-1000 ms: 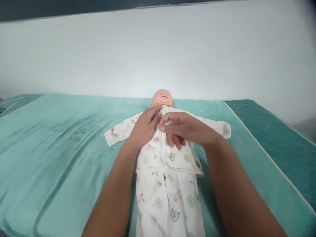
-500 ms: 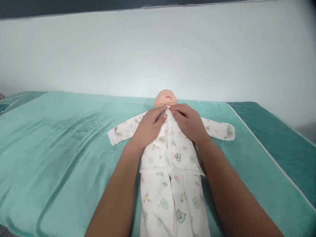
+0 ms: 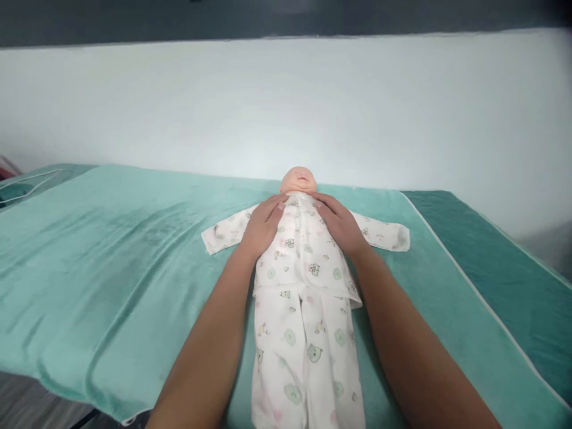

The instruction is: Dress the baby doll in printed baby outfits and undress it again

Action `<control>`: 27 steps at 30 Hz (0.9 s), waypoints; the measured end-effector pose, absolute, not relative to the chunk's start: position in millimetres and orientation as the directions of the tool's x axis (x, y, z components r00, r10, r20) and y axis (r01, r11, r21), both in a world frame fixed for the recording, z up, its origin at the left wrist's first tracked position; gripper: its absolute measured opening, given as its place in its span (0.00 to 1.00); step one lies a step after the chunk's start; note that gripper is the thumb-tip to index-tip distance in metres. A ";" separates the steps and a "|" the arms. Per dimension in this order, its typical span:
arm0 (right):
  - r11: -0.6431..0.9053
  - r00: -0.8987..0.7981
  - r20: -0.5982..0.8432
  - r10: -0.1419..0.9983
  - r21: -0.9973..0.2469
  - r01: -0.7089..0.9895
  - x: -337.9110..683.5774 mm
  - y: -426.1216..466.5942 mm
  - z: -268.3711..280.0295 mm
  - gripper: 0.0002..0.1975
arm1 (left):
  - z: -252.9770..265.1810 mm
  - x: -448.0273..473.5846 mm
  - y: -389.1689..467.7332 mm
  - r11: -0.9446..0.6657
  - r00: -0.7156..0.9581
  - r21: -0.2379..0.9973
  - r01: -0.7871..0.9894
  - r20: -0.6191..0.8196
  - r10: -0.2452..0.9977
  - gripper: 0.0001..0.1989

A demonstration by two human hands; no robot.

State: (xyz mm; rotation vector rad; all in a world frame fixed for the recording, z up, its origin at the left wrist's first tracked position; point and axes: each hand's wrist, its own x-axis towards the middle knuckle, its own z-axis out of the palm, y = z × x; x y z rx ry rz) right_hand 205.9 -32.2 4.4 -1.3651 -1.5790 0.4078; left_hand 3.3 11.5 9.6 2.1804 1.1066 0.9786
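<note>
A baby doll (image 3: pixel 298 180) lies on its back, head toward the wall. It wears a white printed top (image 3: pixel 304 256) with long sleeves spread to both sides, and matching trousers (image 3: pixel 308 351). On the left side of the doll's chest and shoulder rests my left hand (image 3: pixel 264 225), fingers extended and pointing to the collar. My right hand (image 3: pixel 339 223) lies in the same way on the opposite side, its fingers stretched out near the neck. Between the two hands the front of the top shows down its middle. Neither hand grips the cloth.
A light green blanket (image 3: pixel 134 268) with some wrinkles covers the bed, over a darker green cover (image 3: pixel 500 262) at the right. A white wall (image 3: pixel 286 107) rises behind. Grey floor (image 3: pixel 31 399) shows at the lower left, and a looped white cord (image 3: pixel 36 179) lies at the far left.
My hands have parted from the middle of the collar, the left going left and the right going right, uncovering the top's neckline. The view has tilted slightly.
</note>
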 end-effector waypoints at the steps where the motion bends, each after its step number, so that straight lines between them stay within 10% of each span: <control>1: 0.264 0.136 0.444 0.886 -0.722 0.639 211.5 -33.7 -2.6 0.21 | 3.1 -2.7 11.7 -0.537 0.379 0.641 0.549 0.382 0.843 0.25; 7: -0.137 0.289 0.387 0.876 -0.375 0.917 268.3 -67.0 -45.3 0.26 | -28.1 -60.5 -3.5 -0.397 0.289 0.235 0.887 0.388 0.875 0.27; 14: -0.313 0.362 0.260 0.895 -0.210 0.926 326.1 -122.0 -67.3 0.31 | -39.5 -104.8 -22.5 -0.083 0.011 0.220 0.972 0.310 0.951 0.30; 27: -0.317 0.574 0.364 0.734 -0.563 0.763 348.5 -125.1 -66.2 0.22 | -35.3 -128.1 12.0 0.021 -0.106 0.293 0.956 0.276 0.955 0.34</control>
